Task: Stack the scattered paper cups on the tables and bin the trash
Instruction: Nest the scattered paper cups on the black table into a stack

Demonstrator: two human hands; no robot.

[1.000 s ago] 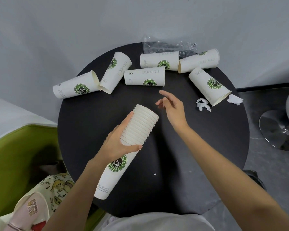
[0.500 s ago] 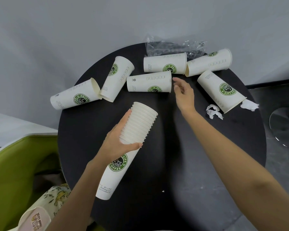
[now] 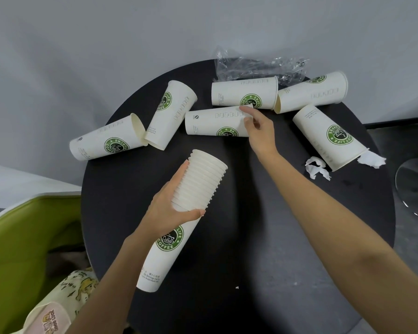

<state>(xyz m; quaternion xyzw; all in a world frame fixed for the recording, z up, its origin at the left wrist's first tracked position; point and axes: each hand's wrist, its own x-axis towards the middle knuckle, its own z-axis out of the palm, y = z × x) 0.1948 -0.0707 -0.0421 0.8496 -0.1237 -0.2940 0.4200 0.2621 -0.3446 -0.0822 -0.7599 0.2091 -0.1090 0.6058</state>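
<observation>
My left hand [image 3: 171, 208] grips a tilted stack of white paper cups [image 3: 191, 203] above the round black table [image 3: 263, 237]. My right hand [image 3: 260, 130] has its fingers curled round the mouth end of a single cup [image 3: 212, 122] lying on its side. Several other cups with green logos lie scattered: one at the far left [image 3: 104, 141], one beside it [image 3: 170, 113], one behind my right hand [image 3: 244, 92], one at the back right [image 3: 311, 92] and one at the right [image 3: 328, 137]. Torn paper scraps [image 3: 316, 167] [image 3: 371, 160] lie beside that cup.
A crumpled clear plastic bag [image 3: 256, 67] lies at the table's far edge against the grey wall. A green chair [image 3: 22, 249] with a patterned bag [image 3: 58, 307] stands at the left. A metal stool base [image 3: 415, 186] is on the floor at the right.
My right hand reached forward from the table's middle to the lying cup and closed its fingers on the cup's mouth end. The left hand kept holding the stack.
</observation>
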